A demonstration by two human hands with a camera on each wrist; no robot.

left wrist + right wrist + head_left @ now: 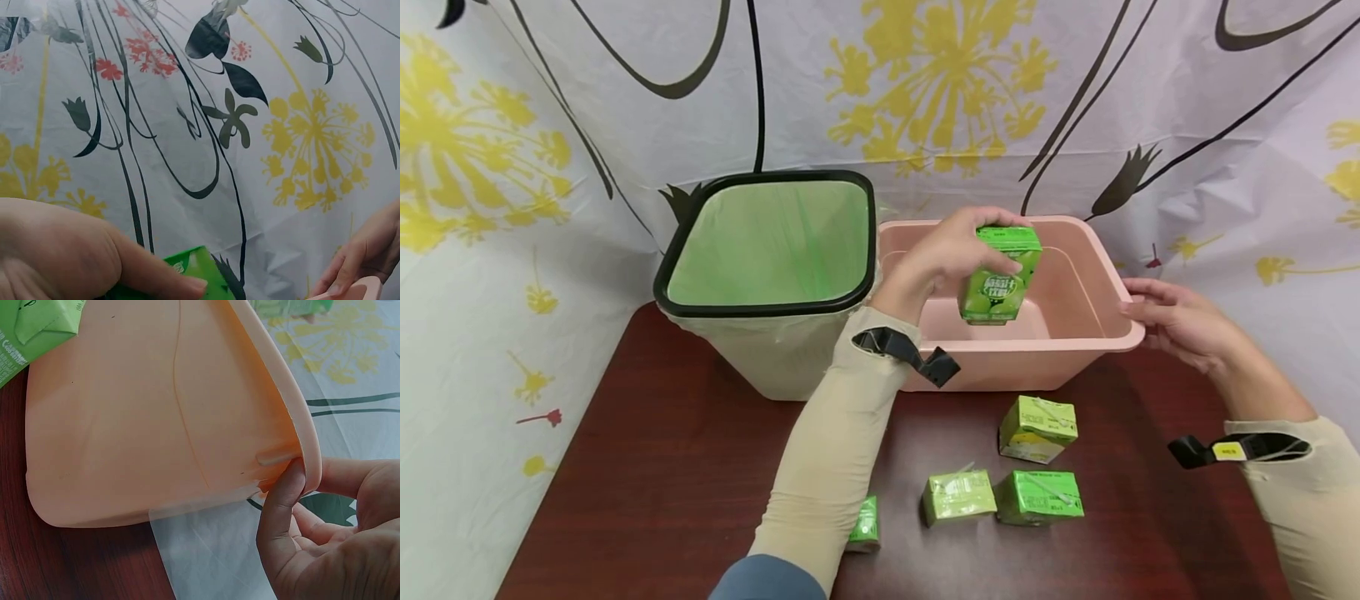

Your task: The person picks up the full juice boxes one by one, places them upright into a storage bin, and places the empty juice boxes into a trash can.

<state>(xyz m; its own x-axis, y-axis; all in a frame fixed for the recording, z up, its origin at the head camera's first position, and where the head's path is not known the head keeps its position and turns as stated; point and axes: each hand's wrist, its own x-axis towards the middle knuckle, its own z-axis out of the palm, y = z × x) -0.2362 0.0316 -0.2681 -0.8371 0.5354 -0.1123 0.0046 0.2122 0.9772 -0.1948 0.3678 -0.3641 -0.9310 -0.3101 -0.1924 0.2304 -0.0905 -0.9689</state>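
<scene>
My left hand grips a green juice carton, with grapes and printed characters on its front, over the opening of a pink plastic basin. In the left wrist view, the thumb lies along that carton, and most of the rest is hidden. At the basin's right end, my right hand pinches the rim. The right wrist view shows its thumb on one side of the basin rim and fingers on the other. A green carton also shows at that view's top left corner.
A trash bin with a black rim and pale green liner stands left of the basin. In front lie a yellow-green carton, a light green one, a bright green one and another partly behind my left sleeve.
</scene>
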